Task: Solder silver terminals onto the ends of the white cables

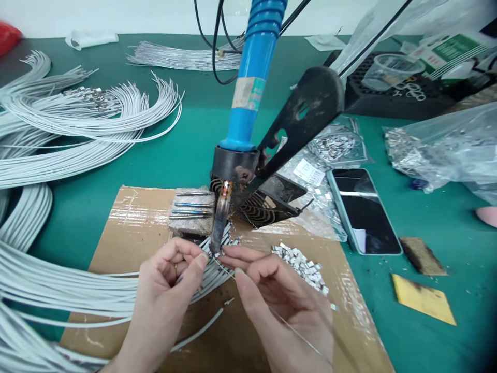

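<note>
A blue-handled soldering iron (252,88) stands tip down in a black stand (298,119) over a taped cardboard sheet (128,228). My left hand (166,290) pinches the end of a white wire (209,282) right under the iron's tip (218,228). My right hand (283,300) pinches a thin strand of solder wire (287,326) and holds its end at the same spot. Both hands' fingertips almost meet at the tip. A small pile of metal terminals (303,264) lies just right of my right hand.
Bundles of white wires (58,129) cover the left of the green table (427,217). A phone (363,210) lies right of the cardboard, with plastic bags of metal parts (438,145) beyond it. A yellow sponge piece (423,300) and a brown one (421,256) lie at right.
</note>
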`<state>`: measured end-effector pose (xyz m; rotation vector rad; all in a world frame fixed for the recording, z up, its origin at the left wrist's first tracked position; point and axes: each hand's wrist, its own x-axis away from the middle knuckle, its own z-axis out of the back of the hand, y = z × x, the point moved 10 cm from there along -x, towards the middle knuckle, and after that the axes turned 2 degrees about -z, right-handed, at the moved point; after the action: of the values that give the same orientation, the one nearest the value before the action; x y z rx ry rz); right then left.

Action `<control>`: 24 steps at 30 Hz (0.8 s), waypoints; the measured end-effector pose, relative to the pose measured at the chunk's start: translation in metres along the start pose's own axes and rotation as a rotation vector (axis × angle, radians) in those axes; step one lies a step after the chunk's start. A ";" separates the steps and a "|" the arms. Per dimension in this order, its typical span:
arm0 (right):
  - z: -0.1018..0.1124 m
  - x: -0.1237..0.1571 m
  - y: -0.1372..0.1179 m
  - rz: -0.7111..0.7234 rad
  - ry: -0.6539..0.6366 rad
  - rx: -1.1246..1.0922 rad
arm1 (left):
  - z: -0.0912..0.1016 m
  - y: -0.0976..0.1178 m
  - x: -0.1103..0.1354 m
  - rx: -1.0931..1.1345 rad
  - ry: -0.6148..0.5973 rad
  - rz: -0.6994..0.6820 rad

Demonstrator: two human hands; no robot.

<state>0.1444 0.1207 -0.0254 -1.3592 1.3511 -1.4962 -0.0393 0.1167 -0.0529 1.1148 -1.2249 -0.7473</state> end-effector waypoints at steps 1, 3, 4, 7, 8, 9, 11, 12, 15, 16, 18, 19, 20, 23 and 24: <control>0.000 0.000 0.000 -0.005 0.002 -0.005 | 0.000 0.000 0.000 0.001 -0.002 -0.001; 0.000 0.000 0.001 -0.014 0.007 -0.013 | 0.000 -0.001 -0.001 0.008 -0.005 -0.004; 0.000 -0.001 0.001 -0.017 0.009 -0.013 | -0.001 -0.001 -0.001 0.014 -0.007 -0.007; 0.000 -0.001 0.000 -0.022 0.012 0.000 | -0.001 -0.003 -0.003 0.025 -0.012 -0.008; -0.001 -0.001 -0.001 -0.022 0.013 0.004 | -0.001 -0.003 -0.004 0.028 -0.012 -0.010; 0.000 -0.001 -0.001 -0.023 0.015 0.005 | -0.001 -0.004 -0.004 0.031 -0.013 -0.011; 0.000 -0.001 -0.001 -0.023 0.022 0.002 | 0.000 -0.004 -0.003 0.033 -0.012 -0.012; 0.000 -0.001 -0.001 -0.021 0.024 0.000 | 0.000 -0.003 -0.003 0.034 -0.013 -0.015; 0.000 0.000 -0.002 -0.013 0.029 -0.002 | -0.001 -0.002 -0.001 0.029 -0.014 -0.019; 0.000 0.000 -0.002 -0.013 0.031 -0.002 | -0.001 -0.002 -0.001 0.027 -0.013 -0.024; 0.000 0.000 -0.003 -0.014 0.033 -0.004 | -0.001 -0.002 -0.001 0.020 -0.012 -0.033; 0.000 0.000 -0.003 -0.015 0.032 -0.007 | -0.001 -0.002 -0.001 0.016 -0.012 -0.037; -0.001 0.000 -0.003 -0.015 0.031 -0.009 | -0.001 -0.002 -0.001 0.011 -0.013 -0.040; -0.001 0.001 -0.004 -0.016 0.036 -0.016 | 0.000 -0.001 -0.002 0.000 -0.013 -0.044; 0.000 0.001 -0.003 -0.018 0.038 -0.021 | 0.000 -0.001 -0.003 -0.003 -0.013 -0.045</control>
<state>0.1443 0.1205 -0.0219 -1.3654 1.3848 -1.5306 -0.0397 0.1188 -0.0548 1.1395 -1.2125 -0.7916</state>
